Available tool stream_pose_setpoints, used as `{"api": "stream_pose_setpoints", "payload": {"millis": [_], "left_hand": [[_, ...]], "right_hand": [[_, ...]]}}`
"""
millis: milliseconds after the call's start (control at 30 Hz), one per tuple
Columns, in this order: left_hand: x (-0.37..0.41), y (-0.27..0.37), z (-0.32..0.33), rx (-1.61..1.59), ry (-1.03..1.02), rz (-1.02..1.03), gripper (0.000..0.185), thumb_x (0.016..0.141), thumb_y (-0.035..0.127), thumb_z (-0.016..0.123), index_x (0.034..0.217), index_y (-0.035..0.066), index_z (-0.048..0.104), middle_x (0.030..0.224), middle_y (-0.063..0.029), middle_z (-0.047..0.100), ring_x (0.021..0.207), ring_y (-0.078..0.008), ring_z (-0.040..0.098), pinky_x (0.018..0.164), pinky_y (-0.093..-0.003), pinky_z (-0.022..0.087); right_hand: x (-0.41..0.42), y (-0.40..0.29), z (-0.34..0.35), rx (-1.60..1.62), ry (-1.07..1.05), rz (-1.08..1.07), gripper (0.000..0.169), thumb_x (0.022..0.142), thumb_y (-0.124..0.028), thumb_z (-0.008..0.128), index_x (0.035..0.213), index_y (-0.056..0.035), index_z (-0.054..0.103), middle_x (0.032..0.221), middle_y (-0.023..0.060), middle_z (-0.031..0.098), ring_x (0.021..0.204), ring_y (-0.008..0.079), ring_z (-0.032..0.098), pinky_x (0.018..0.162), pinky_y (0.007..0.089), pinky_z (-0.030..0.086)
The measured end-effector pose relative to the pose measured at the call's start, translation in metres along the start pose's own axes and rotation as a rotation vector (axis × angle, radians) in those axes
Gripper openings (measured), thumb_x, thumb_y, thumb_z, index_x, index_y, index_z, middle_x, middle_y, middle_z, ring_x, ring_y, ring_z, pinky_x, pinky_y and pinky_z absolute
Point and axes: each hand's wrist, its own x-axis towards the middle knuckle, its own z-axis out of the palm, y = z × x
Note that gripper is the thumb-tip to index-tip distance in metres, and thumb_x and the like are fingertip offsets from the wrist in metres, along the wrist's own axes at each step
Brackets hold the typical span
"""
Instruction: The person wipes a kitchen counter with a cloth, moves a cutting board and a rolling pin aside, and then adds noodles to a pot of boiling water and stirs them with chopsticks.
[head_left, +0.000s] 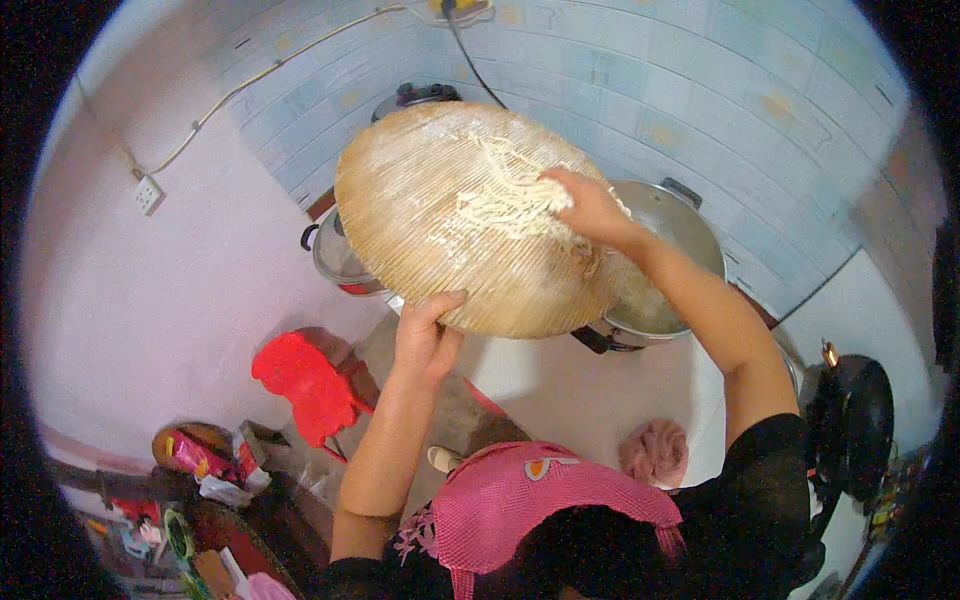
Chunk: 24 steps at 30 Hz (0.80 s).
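A round ribbed tray (420, 187), dusted with white flour, is held up before me. My left hand (429, 334) grips its near edge, thumb on top. Pale raw noodles (510, 202) lie in a loose heap on the tray's right half. My right hand (589, 206) is on the right side of this heap, its fingers closed around some of the strands. Behind and below the tray's right edge stands a large metal pot (675, 240) with cloudy liquid in it; the tray hides its left part.
Left of the tray is a smaller lidded pot (337, 255). A crumpled pink cloth (654, 451) lies on the white counter (555, 382). A black wok (851, 427) is at the right. Down on the left stands a red stool (304, 382). A tiled wall (675, 90) rises behind the pots.
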Motion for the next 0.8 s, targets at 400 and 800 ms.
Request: {"api": "stream_pose_setpoints", "payload": {"millis": [400,800], "left_hand": [[-0.023,0.011,-0.023,0.005,0.078,-0.031,0.050,0.072,-0.004,0.058,0.120,0.001,0.046,0.116,-0.0124,0.055,0.107,-0.0291,0.054,0.090,-0.0433,0.045],[-0.032,0.006,-0.014,-0.002,0.168,0.047,0.053,0.070,-0.004,0.055,0.122,-0.002,0.044,0.118,-0.0147,0.054,0.109,-0.0320,0.052,0.095,-0.0457,0.042]], "right_hand": [[0.003,0.049,-0.123,0.984,0.323,0.613,0.020,0.080,-0.014,0.052,0.089,0.0020,0.060,0.083,0.0117,0.065,0.070,0.0207,0.065,0.061,0.0355,0.054],[0.000,0.157,-0.094,0.457,0.391,0.618,0.040,0.066,-0.007,0.067,0.103,0.0018,0.054,0.079,0.0081,0.059,0.063,0.0132,0.055,0.052,0.0256,0.042]]}}
